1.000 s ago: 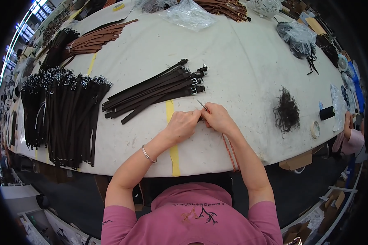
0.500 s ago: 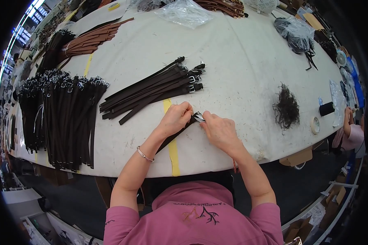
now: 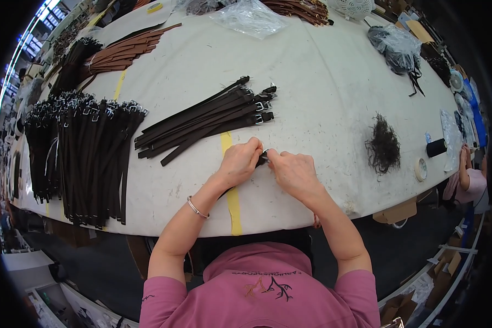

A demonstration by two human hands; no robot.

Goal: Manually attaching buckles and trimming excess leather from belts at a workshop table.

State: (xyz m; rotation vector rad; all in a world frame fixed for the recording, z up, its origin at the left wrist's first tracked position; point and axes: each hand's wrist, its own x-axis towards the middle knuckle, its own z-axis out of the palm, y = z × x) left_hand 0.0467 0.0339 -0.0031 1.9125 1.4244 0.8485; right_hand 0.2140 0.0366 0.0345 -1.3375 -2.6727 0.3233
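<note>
A dark brown strap [image 3: 263, 157] with a metal buckle end is pinched in my left hand [image 3: 240, 162], its fingers closed; the strap's tail runs back under my wrist. My right hand [image 3: 293, 170] is closed right beside that end, its fingertips almost touching the left ones. A bit of silver metal shows between the two hands. The tool in my right hand, seemingly small thread snips, is mostly covered by the fingers. Just beyond my hands lies a loose stack of dark straps [image 3: 208, 117], buckles toward the right. A larger bundle of buckled straps [image 3: 90, 164] lies at the left.
A tangle of dark thread scraps [image 3: 384, 143] lies at the right, near a black thread spool [image 3: 436, 147] and a tape roll [image 3: 421, 169]. Brown straps [image 3: 128, 52] and plastic bags [image 3: 249, 19] occupy the far side. Another person's arm [image 3: 464, 167] shows at the right edge.
My hands have drawn closer together over the buckle end. The silver blades that showed at my right fingertips are now mostly hidden, and less of the strap shows.
</note>
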